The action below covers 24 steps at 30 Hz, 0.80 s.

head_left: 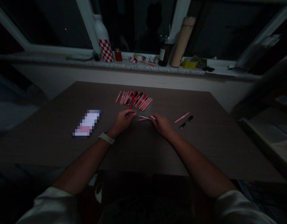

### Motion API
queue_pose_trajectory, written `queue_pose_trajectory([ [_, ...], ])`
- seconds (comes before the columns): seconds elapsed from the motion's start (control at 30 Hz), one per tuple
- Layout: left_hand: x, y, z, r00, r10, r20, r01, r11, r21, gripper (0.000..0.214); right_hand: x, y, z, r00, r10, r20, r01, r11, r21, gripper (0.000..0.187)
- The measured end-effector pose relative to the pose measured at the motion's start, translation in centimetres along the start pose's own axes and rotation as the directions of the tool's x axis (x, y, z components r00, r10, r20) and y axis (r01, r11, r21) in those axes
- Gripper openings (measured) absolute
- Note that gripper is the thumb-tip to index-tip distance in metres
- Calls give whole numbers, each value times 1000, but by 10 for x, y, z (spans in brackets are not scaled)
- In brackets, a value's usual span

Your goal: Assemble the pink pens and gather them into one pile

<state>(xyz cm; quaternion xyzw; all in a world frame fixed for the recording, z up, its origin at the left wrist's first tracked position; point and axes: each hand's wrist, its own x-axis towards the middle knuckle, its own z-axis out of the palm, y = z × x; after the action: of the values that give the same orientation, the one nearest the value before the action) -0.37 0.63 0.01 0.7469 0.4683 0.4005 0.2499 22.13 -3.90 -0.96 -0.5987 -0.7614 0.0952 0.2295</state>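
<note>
My right hand point(160, 125) pinches a pink pen barrel point(153, 117) at the table's middle, and a thin silver pen refill point(143, 117) sticks out from it towards the left. My left hand point(122, 122) faces it, its fingertips closed on a small dark pen part point(128, 114) that is mostly hidden. A loose pink piece point(141, 119) lies just below the refill. Beyond my hands, several pink, red and black pens point(134, 100) lie side by side in a fanned row. To the right are a pink pen point(182, 117) and a black pen point(186, 122).
A pixelated flat object point(87, 123) lies left on the brown wooden table point(64, 146). A white wall strip and granite windowsill point(124, 65) run behind it, holding a checkered bottle point(103, 40), dark bottle point(165, 53), cardboard tube point(182, 42) and yellow tape roll point(190, 63).
</note>
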Motion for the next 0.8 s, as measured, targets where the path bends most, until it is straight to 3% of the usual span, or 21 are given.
queue_pose_trajectory([
  [0.4,0,0,2,999,-46,0,45,991,-128,24,1,0,3,998,-53,-45,55,997,58,23],
  [0.63,-1,-1,5,997,-11,71,19,994,-109,23,-1,-3,2,996,-77,-43,80,993,82,22],
  [0.8,0,-4,4,999,-46,12,47,992,-119,23,0,0,3,997,-47,-67,53,995,84,22],
])
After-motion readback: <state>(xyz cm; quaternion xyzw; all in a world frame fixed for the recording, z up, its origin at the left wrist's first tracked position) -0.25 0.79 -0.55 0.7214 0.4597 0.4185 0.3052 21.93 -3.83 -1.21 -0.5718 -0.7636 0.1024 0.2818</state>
